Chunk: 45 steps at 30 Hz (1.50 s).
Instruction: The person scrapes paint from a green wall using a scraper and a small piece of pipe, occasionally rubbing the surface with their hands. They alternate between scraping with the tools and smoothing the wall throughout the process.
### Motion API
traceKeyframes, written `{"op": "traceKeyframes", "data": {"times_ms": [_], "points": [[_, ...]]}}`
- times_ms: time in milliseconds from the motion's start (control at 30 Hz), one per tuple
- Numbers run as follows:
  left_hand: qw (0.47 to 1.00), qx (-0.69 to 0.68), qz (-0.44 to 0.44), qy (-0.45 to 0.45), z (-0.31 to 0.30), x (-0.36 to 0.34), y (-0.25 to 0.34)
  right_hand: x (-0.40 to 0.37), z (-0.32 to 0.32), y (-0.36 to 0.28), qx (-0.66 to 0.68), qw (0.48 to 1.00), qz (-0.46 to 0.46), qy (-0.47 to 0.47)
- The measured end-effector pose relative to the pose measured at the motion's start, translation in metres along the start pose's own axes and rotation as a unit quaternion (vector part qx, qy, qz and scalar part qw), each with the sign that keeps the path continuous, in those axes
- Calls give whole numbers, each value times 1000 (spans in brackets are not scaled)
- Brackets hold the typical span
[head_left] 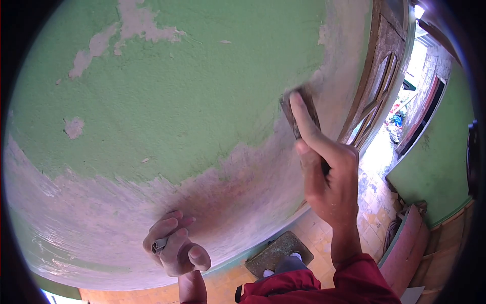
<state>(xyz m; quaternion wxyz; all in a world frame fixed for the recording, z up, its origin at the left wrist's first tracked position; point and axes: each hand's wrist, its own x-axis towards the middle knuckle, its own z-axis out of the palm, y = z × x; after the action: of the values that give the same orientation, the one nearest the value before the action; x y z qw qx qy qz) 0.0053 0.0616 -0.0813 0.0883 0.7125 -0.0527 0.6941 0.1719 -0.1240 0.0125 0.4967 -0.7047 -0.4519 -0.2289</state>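
My right hand [334, 180] is wrapped round a scraper [289, 117], its index finger stretched along the dark flat blade. The blade's end, slightly blurred, meets the wall where green paint [202, 101] borders a scraped pale patch [253, 164]. My left hand [174, 243] is lower and to the left, close to the wall, with its fingers curled. Between those fingers shows the end of a small greyish, tube-like metal piece [159, 245]; the rest of it is hidden. Pale dust coats the fingers of both hands.
A brown wooden frame with panes [377, 86] borders the wall on the right. Below, my feet stand on a dark, speckled slab [279, 252] over a tiled floor [321, 235]. Farther right are a pinkish board [405, 248] and another green wall [438, 162].
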Motion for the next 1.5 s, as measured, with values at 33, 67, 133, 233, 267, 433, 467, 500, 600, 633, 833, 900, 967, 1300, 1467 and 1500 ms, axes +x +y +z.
{"op": "traceKeyframes", "data": {"times_ms": [33, 67, 133, 233, 267, 433, 467, 500, 600, 633, 833, 900, 967, 1300, 1467, 1500], "points": [[1000, 1, -3, -1, -1, -1, 2, 3, 0, -4, 0, 1000, 4, 9], [1000, -3, -7, -2, 0, 0, 3, -1, 3, 0, 3, 1000, -1, 8], [1000, -5, -7, -4, -2, 3, 1, -11, 8, 8, 1, 999, -25, 29], [1000, -16, -7, -14, 0, -1, 1, -10, 1, 2, -15, 1000, -1, 7], [1000, -9, -9, -10, -1, -1, 2, -9, -2, 2, -22, 1000, 7, -3], [1000, -7, -1, 11, 3, -1, 0, -3, 1, 2, 9, 1000, 11, -3], [1000, -1, 4, 10, 3, 0, -1, -3, 2, 3, 15, 1000, 4, 2], [1000, 5, 9, 6, 2, 0, 0, -2, 3, 4, 21, 1000, -3, 8], [1000, 2, -1, -6, -1, -3, -1, -8, 4, 4, 9, 1000, 1, 9], [1000, 3, -1, -6, -3, -2, -1, -8, 1, 6, 4, 1000, 7, -6], [1000, 13, 3, 1, -2, -3, -2, -6, 3, 9, 19, 1000, -20, 4], [1000, 11, 8, 1, -2, -5, -4, -5, 1, 9, 18, 1000, -18, 11], [1000, 12, 12, 0, 0, -2, -3, 1, -4, 5, 2, 1000, -20, -7], [1000, 15, 4, -3, -2, -5, -3, 0, 1, 14, 20, 999, -35, -5], [1000, 14, 13, 4, 1, -2, -5, 0, 0, 7, 30, 999, -11, 1], [1000, 14, 14, 7, 0, -4, -5, 1, -1, 7, 26, 1000, -6, 3]]}}
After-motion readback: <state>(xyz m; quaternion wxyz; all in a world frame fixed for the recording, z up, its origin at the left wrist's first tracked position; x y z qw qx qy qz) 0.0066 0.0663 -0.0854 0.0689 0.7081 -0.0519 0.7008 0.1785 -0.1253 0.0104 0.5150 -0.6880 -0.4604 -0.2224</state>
